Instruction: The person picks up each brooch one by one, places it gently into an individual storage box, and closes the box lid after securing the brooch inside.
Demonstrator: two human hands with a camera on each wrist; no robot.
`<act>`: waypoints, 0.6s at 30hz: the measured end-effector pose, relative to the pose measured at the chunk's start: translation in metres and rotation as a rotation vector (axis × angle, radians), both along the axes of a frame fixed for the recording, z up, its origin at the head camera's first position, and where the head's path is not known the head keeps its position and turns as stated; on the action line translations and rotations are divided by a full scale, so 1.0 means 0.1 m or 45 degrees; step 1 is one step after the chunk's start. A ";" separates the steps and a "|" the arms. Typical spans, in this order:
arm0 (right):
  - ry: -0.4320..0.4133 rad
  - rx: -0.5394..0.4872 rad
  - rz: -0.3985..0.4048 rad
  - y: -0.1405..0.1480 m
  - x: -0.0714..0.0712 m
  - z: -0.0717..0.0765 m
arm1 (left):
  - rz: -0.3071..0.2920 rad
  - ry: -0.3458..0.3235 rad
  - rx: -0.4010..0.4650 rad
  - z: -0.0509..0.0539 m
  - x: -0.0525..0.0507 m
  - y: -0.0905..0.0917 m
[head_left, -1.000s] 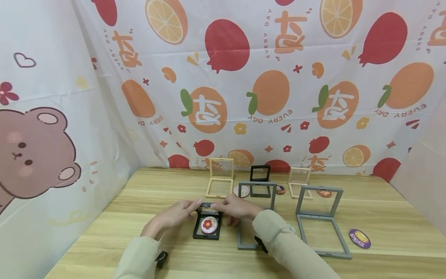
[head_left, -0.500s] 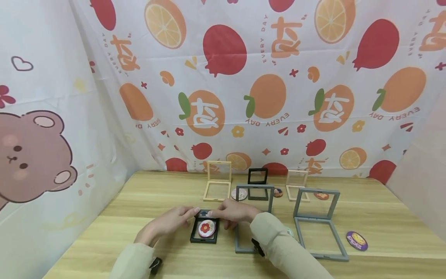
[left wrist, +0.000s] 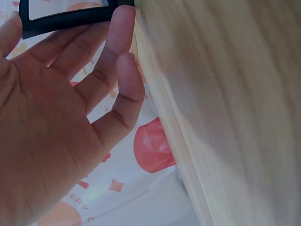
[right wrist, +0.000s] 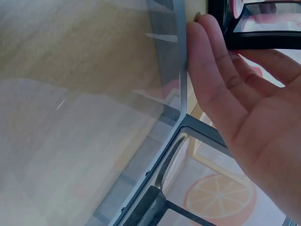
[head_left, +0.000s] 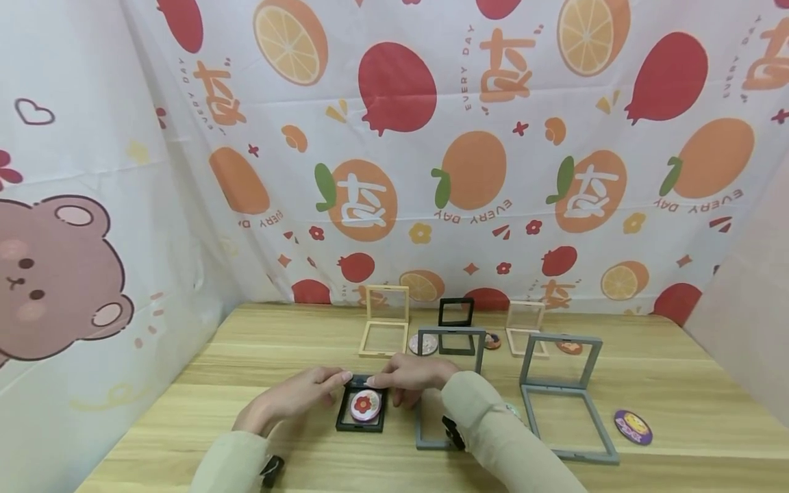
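Black frame [head_left: 359, 427] lies between the two hands, its base flat on the table [head_left: 351, 467], with a round flower badge [head_left: 366, 405] resting on it just this side of the grip. The left hand [head_left: 298, 396] and right hand [head_left: 414, 375] each pinch a corner of the tilted lid [head_left: 360, 378] in a narrow hold, thumbs toward the near side, fingers behind; its exact angle is hard to tell. Done well, I judge, this calls for both thumbs working level so that the lid does not twist, light pressure at the corners, and the badge left centred. Fingertips should clear the seam if the halves are brought together. Just right of the right fingers stands a gray frame [head_left: 452, 330]; the right sleeve [head_left: 505, 431] crosses its base, so a low elbow could bump it. Beyond the grip stand a wooden frame [head_left: 388, 320] and, farther right, a smaller black one [head_left: 456, 300].
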State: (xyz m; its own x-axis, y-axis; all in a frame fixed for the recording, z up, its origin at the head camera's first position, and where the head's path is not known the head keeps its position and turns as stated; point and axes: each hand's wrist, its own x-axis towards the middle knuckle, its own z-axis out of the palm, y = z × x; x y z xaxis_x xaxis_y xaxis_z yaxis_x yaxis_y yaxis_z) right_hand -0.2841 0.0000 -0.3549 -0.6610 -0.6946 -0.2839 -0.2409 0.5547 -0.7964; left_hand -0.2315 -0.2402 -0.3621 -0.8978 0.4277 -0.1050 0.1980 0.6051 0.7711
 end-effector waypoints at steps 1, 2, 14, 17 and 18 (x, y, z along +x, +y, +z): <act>-0.001 0.000 -0.003 0.00 0.00 0.00 | -0.006 -0.001 0.000 0.00 0.00 0.00; -0.006 -0.002 -0.006 0.00 0.01 0.00 | -0.010 -0.003 0.000 0.01 0.00 0.00; 0.003 -0.039 0.024 0.00 0.03 -0.01 | 0.021 -0.079 -0.025 0.01 -0.01 -0.03; 0.007 -0.030 0.022 0.00 0.02 -0.02 | 0.020 -0.087 -0.021 0.01 -0.01 -0.03; 0.006 -0.027 0.025 0.00 0.02 -0.02 | 0.020 -0.087 -0.022 0.01 -0.01 -0.03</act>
